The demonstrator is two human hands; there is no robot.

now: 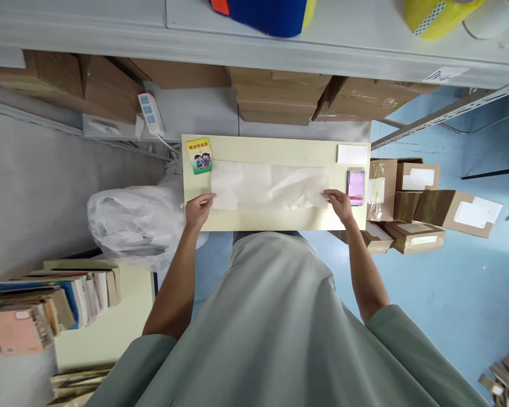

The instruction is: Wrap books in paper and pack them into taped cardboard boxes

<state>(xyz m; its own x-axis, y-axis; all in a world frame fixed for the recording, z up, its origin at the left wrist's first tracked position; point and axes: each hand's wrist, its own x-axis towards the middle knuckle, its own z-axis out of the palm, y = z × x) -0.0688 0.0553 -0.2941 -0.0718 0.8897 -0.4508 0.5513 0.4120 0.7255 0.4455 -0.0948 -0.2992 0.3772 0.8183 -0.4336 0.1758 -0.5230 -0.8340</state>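
A long, thin white sheet (263, 186), slightly creased, lies stretched across the pale yellow table (275, 221); I cannot make out whether it is paper or plastic. My left hand (198, 211) pinches its near left corner between thumb and fingers. At the opposite end, my right hand (340, 206) is closed on the near right edge. Just beyond my left hand lies a small booklet (199, 156) with a yellow and green cover and two cartoon children. A phone (356, 187) with a pinkish screen rests close to my right hand, and a white card-like rectangle (352, 154) lies behind it.
Cardboard boxes (280, 93) line the shelf beyond the table, beside a power strip (151, 115). A grey shelf edge (237, 56) crosses above. White plastic bags (136, 220) bulge at the left, near stacked books (85, 299). More boxes (415, 234) stand at the right.
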